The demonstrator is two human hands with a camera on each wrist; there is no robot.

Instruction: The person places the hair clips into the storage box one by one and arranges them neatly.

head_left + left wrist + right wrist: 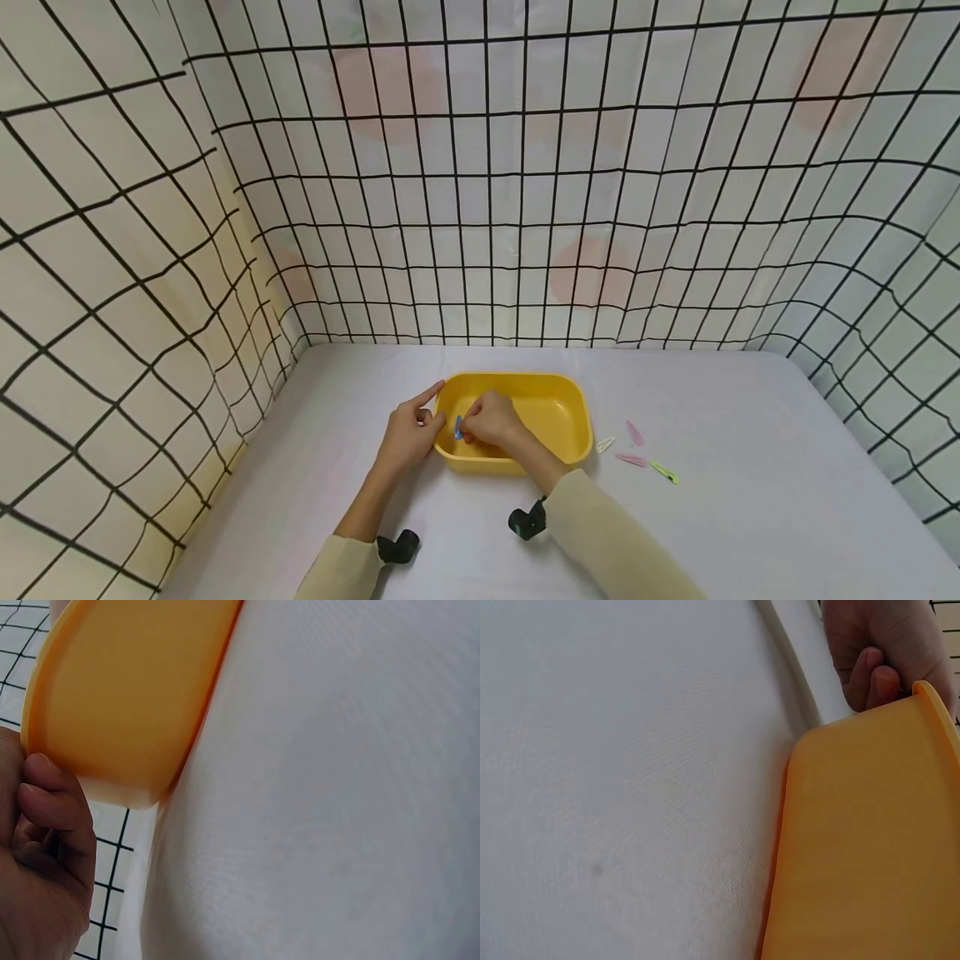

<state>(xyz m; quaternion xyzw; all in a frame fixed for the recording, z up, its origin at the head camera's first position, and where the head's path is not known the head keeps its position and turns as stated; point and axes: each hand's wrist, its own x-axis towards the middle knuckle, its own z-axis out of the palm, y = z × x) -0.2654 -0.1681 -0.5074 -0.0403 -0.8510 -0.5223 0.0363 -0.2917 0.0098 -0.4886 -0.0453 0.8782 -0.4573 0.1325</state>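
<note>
We see right hand point(491, 418) pinching a blue clip point(458, 428) inside the yellow tray point(551, 421), near its left end; left hand point(408, 433) grips the left rim. Four more clips point(631, 459) lie right, on the bench point(750, 458).

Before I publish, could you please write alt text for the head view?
A person's right hand holds a blue hair clip at the left end of a yellow tray, gripped by the left hand. Four more clips, pink, green and pale, lie on the table right of the tray.
</note>
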